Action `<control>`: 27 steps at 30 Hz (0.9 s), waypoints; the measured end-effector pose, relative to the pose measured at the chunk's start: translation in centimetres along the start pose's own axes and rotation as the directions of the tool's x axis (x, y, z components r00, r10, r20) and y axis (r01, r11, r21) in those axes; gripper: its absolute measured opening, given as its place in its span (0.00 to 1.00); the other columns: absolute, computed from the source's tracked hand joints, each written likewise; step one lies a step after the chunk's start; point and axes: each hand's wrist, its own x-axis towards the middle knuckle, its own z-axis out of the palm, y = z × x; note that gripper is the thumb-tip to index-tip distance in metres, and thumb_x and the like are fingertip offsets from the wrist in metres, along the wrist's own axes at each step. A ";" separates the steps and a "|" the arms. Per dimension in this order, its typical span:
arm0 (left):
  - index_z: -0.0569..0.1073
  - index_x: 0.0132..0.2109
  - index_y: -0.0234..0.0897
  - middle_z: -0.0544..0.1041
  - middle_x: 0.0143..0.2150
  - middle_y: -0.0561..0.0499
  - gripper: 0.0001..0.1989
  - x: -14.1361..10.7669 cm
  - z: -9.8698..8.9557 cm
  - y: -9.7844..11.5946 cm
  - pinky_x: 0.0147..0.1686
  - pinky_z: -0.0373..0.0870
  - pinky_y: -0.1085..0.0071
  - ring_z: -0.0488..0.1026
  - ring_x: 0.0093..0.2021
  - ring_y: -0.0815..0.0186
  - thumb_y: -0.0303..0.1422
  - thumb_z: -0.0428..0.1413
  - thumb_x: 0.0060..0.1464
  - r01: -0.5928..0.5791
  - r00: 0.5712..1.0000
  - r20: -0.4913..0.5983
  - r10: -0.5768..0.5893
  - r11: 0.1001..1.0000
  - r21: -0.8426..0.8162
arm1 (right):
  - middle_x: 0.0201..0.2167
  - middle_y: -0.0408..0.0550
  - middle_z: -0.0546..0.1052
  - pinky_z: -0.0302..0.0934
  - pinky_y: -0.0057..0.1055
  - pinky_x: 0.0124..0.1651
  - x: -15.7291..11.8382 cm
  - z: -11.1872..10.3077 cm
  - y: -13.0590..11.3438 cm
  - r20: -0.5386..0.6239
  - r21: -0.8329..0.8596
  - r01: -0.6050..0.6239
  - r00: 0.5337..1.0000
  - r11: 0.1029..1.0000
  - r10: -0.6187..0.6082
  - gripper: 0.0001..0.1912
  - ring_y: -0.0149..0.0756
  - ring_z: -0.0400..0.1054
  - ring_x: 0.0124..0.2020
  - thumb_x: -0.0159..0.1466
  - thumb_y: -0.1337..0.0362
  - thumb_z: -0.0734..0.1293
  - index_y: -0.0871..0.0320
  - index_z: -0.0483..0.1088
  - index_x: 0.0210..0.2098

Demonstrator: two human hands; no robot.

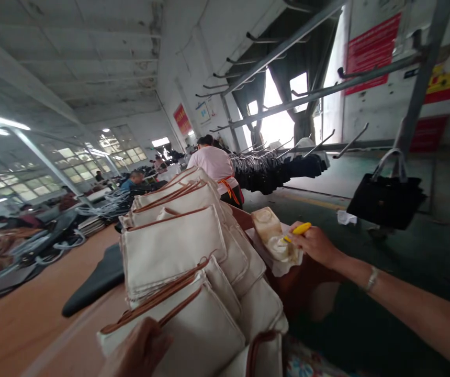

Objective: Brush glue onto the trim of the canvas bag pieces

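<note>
Several cream fabric pieces with brown trim (173, 248) lie piled in overlapping stacks in the middle. At the bottom, my left hand (141, 345) is at the nearest piece, its fingers bent against the brown edge; blur hides whether it grips the fabric. My right hand (313, 243) holds a yellow-handled tool (301, 229) over an open container of whitish paste (280, 247). The tool's tip is down at the paste. Beneath the container lies a pale sheet (288, 267), at the right edge of the table.
The brown table (79, 293) stretches left, with a dark flat piece (95, 280) beside the stacks. A person in a pink shirt (211, 165) is beyond the pile. On the right, a black bag (385, 199) hangs from a metal rack (425, 84); more dark bags hang behind.
</note>
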 end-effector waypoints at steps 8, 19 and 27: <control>0.72 0.49 0.43 0.78 0.48 0.46 0.15 1.6 1.9 3.1 0.51 0.67 0.54 0.75 0.51 0.53 0.42 0.48 0.60 -0.077 0.997 0.033 0.074 0.992 0.102 | 0.29 0.48 0.77 0.63 0.36 0.41 2.7 2.4 4.2 0.058 -0.241 0.082 0.996 0.967 -0.070 0.13 0.42 0.70 0.32 0.62 0.54 0.64 0.56 0.73 0.32; 0.76 0.37 0.42 0.76 0.34 0.52 0.11 2.5 1.9 6.7 0.36 0.65 0.72 0.74 0.35 0.64 0.37 0.50 0.60 -0.056 0.983 0.158 0.098 0.967 -0.250 | 0.41 0.52 0.79 0.64 0.39 0.49 -2.9 0.4 3.7 0.387 -0.251 0.356 0.889 0.900 -0.243 0.11 0.45 0.73 0.43 0.67 0.61 0.63 0.55 0.75 0.44; 0.80 0.34 0.38 0.69 0.30 0.53 0.14 1.4 1.1 7.4 0.34 0.61 0.73 0.68 0.32 0.66 0.41 0.55 0.56 0.037 0.982 0.183 0.053 0.889 -0.456 | 0.20 0.43 0.73 0.62 0.33 0.26 -2.9 1.2 3.6 -0.009 -0.229 -0.068 0.998 0.971 0.068 0.16 0.37 0.67 0.18 0.67 0.50 0.62 0.55 0.72 0.39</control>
